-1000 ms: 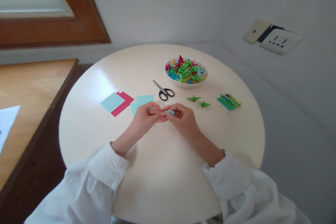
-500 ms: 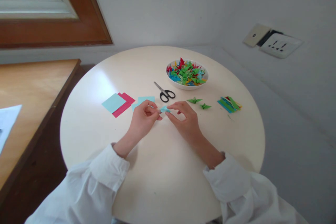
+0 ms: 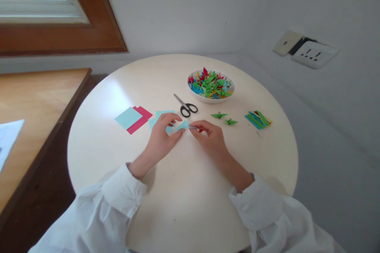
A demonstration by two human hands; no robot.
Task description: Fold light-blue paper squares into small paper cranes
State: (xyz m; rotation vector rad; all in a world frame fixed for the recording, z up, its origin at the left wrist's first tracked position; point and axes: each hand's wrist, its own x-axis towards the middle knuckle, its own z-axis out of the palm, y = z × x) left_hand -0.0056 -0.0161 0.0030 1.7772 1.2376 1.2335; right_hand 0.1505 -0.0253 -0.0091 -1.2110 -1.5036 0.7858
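Note:
A small folded piece of light blue paper [image 3: 184,124] is held between my two hands, above the middle of the table. My right hand [image 3: 209,134] pinches its right end between thumb and forefinger. At the left end, the thumb of my left hand [image 3: 163,132] lies along the near edge, while the forefinger is lifted and curved away from it; the other fingers are partly hidden behind. Light blue sheets [image 3: 164,114] lie on the table just beyond my left hand. Black-handled scissors [image 3: 185,106] rest beyond both hands, blades pointing to the far left.
A white bowl [image 3: 209,100] of colourful paper cranes stands at the back. Two green paper cranes [image 3: 219,115] lie right of the scissors. Farther right is a pile of coloured paper strips [image 3: 258,119]. Light blue and red paper squares [image 3: 129,118] lie at left on the round table [image 3: 184,205].
My right fingers have closed on the right end of the folded paper. My left forefinger has lifted off, and more of the paper's left part shows.

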